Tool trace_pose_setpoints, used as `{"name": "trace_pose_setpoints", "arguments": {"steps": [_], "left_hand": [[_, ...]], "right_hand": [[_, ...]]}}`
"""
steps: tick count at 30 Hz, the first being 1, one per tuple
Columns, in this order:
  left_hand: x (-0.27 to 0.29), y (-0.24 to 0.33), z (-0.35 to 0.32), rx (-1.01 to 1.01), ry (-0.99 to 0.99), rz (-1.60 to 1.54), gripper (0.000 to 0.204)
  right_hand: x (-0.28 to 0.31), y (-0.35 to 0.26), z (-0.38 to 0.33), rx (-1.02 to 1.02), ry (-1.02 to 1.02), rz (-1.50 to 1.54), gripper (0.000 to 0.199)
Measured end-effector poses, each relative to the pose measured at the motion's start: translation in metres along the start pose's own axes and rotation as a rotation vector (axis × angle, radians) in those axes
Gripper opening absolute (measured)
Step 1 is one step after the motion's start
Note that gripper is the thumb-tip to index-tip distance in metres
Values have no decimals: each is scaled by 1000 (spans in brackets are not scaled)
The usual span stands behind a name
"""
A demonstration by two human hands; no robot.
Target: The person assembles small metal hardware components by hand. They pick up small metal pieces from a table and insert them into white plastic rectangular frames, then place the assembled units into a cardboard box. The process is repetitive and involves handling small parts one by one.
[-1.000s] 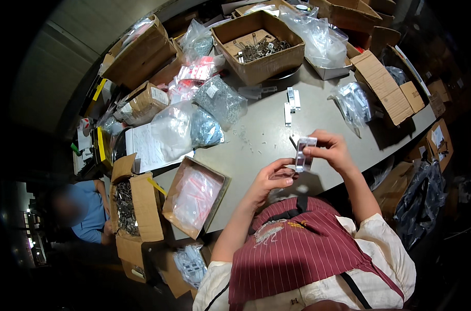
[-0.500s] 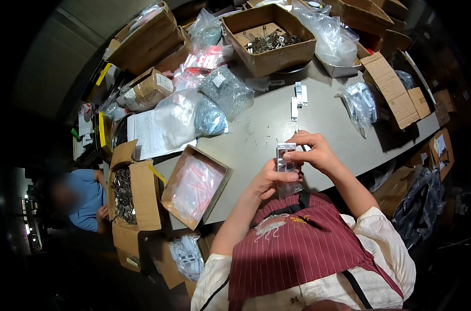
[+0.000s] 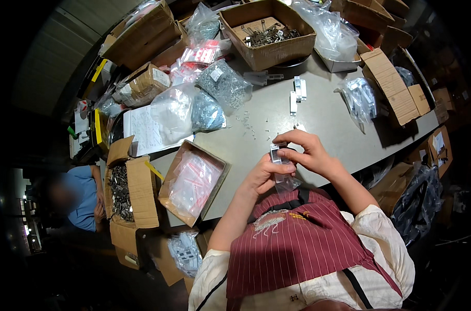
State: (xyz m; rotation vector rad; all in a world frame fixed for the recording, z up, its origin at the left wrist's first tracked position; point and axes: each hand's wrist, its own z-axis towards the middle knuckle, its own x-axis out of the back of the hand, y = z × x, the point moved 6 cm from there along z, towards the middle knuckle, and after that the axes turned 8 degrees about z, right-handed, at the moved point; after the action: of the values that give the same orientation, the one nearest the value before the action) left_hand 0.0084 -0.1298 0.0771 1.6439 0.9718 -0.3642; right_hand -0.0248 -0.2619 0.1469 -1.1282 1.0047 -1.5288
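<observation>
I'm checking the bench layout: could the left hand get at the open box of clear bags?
Probably yes: the open box stands left of the left hand, nothing visible between them, though that hand grips a silver part.

The silver part point(image 3: 278, 151) has moved left into the left hand point(image 3: 265, 173), the right fingers point(image 3: 296, 136) now arching over it.

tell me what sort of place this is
Probably a small-parts assembly or packing workshop: in view are a cardboard box of metal parts, filled plastic bags on the table, and flat clear bags.
</observation>
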Motion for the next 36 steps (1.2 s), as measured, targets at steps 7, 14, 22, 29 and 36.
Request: {"name": "trace_pose_setpoints", "arguments": {"steps": [7, 14, 22, 29, 36], "left_hand": [[-10, 20, -7, 29, 26, -53, 43], [-20, 23, -16, -18, -90, 136, 65], [-13, 35, -27, -143, 107, 404, 37], [-10, 27, -27, -451, 431, 533, 24], [-10, 29, -33, -380, 516, 625, 18]], "right_hand": [[-8, -18, 0, 143, -359, -143, 35], [-5, -11, -2, 155, -417, 28, 39], [5, -22, -3, 37, -84, 57, 14], [5, -37, 1, 96, 1, -46, 14], [8, -43, 3, 75, -36, -39, 15]]}}
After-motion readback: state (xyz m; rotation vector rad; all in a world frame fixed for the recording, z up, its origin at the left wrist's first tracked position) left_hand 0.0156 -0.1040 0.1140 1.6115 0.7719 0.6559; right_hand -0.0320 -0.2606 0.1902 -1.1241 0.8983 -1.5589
